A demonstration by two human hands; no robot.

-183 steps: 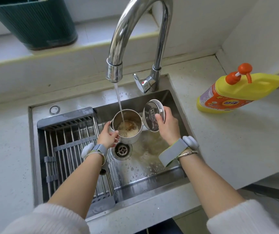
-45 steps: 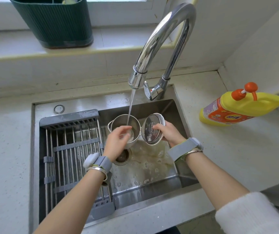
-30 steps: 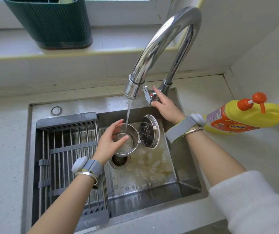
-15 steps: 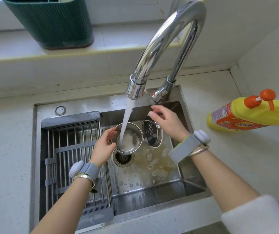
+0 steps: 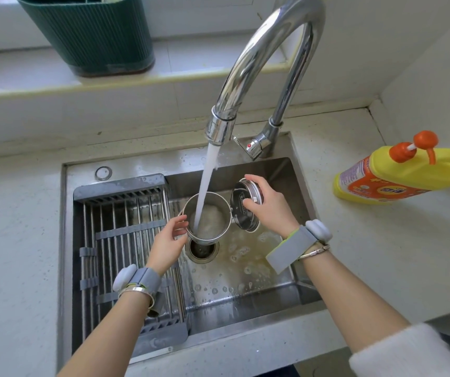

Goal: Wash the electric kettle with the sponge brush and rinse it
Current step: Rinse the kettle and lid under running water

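Note:
A small steel electric kettle (image 5: 213,227) hangs over the sink drain (image 5: 202,247), its round lid (image 5: 241,210) swung open to the right. A thick stream of water (image 5: 204,191) from the tap (image 5: 259,63) pours into its open mouth and froths inside. My left hand (image 5: 168,242) grips the kettle's left side. My right hand (image 5: 267,206) holds the open lid by its edge. No sponge brush is in sight.
A grey roll-up drying rack (image 5: 120,246) covers the left half of the steel sink (image 5: 245,284), whose floor holds brownish foamy water. A yellow detergent bottle (image 5: 406,172) lies on the counter at right. A dark green ribbed bin (image 5: 90,34) stands on the sill.
My right hand went up to the tap lever and came back onto the lid. The water stream has grown from thin to thick. The brown water seen inside the kettle earlier is now white froth.

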